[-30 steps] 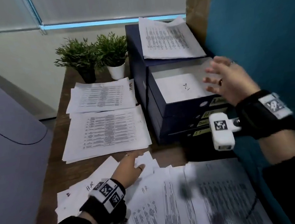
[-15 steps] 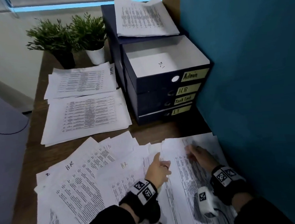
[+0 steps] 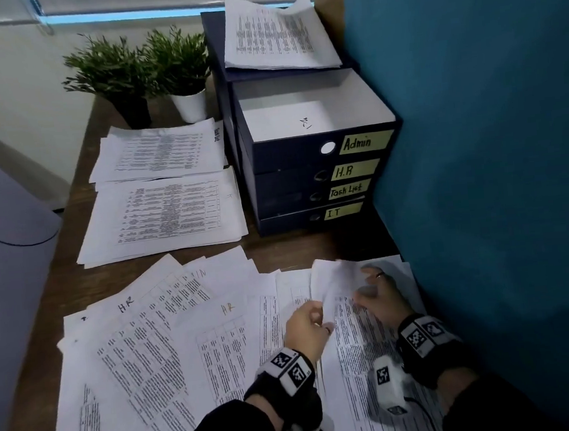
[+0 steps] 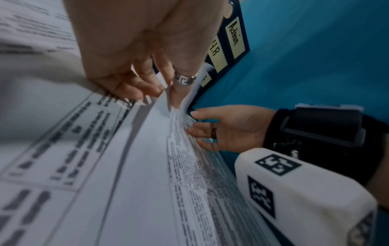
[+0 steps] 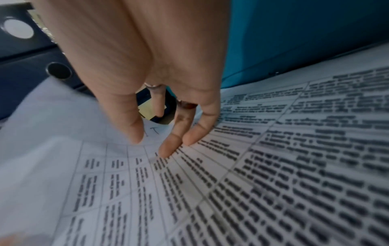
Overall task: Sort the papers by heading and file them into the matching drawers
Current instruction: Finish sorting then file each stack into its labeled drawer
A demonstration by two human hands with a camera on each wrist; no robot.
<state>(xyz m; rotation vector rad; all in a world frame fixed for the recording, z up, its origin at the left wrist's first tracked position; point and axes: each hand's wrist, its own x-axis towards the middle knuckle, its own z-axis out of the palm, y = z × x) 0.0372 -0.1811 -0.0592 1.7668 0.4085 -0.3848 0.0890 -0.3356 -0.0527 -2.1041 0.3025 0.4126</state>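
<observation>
Loose printed papers (image 3: 171, 355) cover the near desk, some hand-marked "H.R". My left hand (image 3: 314, 319) pinches the edge of one sheet (image 3: 337, 279) and holds it curled up off the pile; the left wrist view shows the pinch (image 4: 166, 89). My right hand (image 3: 368, 290) is beside it, fingers spread, fingertips (image 5: 168, 149) touching the printed page underneath, near a handwritten "IT" (image 5: 153, 131). The dark blue drawer unit (image 3: 293, 180) stands behind, labelled Admin, H.R, Task List and IT. Its Admin drawer (image 3: 288, 153) is pulled out with a sheet inside.
Two sorted stacks (image 3: 157, 150) (image 3: 166, 215) lie left of the unit, and another stack (image 3: 278, 37) sits on top of it. Two potted plants (image 3: 115, 72) (image 3: 180, 63) stand at the back. A teal wall (image 3: 495, 162) closes the right side.
My right hand came down from the open Admin drawer to the near pile. My left hand slid right, took a sheet's edge and now lifts it.
</observation>
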